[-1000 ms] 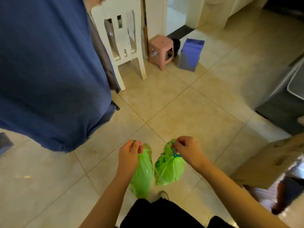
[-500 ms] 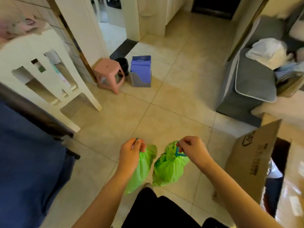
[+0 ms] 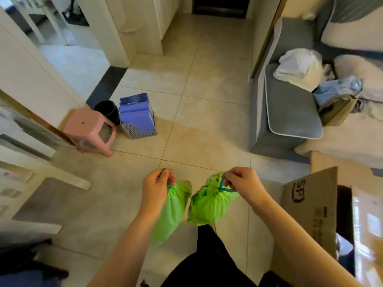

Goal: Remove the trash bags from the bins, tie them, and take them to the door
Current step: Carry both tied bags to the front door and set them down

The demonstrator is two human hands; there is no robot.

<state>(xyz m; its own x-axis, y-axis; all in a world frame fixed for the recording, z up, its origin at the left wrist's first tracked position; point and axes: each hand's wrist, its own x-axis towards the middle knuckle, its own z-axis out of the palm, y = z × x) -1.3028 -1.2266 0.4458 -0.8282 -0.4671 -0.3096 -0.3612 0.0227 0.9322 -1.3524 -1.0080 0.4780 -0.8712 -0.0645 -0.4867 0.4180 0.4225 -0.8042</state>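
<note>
Two small green trash bags hang in front of me over the tiled floor, both cinched at the neck with blue drawstrings. My left hand [image 3: 157, 187] is closed on the drawstring of the slimmer left bag [image 3: 173, 212]. My right hand [image 3: 243, 183] grips the blue drawstring loop of the fuller right bag [image 3: 209, 206]. The two bags hang side by side, almost touching. A dark doorway [image 3: 219, 5] lies at the far end of the hall, straight ahead.
A pink stool [image 3: 91, 129], a black bin [image 3: 108, 110] and a grey mesh rack with purple folders [image 3: 137, 119] stand at the left. A grey sofa [image 3: 290, 112] with clothes is at the right. An open cardboard box [image 3: 310, 210] stands near my right arm.
The view has swung right and forward: the blue cloth and white chair slid out at the left, and the hall, sofa and cardboard box came into view. Both hands still hold the bags.
</note>
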